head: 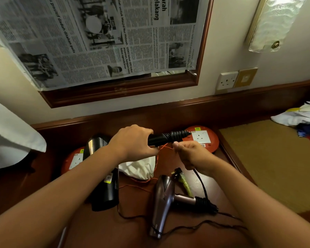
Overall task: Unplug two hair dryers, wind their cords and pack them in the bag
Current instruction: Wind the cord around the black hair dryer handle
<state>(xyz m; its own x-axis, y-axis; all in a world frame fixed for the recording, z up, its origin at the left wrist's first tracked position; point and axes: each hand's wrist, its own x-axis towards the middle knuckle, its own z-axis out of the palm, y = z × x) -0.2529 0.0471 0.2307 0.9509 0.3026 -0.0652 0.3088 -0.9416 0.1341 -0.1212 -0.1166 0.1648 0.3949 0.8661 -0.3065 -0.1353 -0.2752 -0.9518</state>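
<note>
My left hand [132, 142] grips the handle of a black hair dryer [166, 137], which has black cord wound in tight coils around it. The dryer's barrel [104, 194] hangs down behind my left forearm. My right hand [191, 154] is curled round a black cord [201, 183] just right of the coils; the cord drops from it toward the desk. A mauve hair dryer [164, 199] lies on the desk below, with cord wrapped at its handle end. A white drawstring bag [140, 167] with orange string lies under my hands.
Two red round socket units stand on the wooden desk, one at the right [209, 140] and one at the left [73, 160]. A plug [176, 171] and a green tie [185, 186] lie near the bag. A wall socket [226, 80] and a clothes pile [301, 117] are at the right.
</note>
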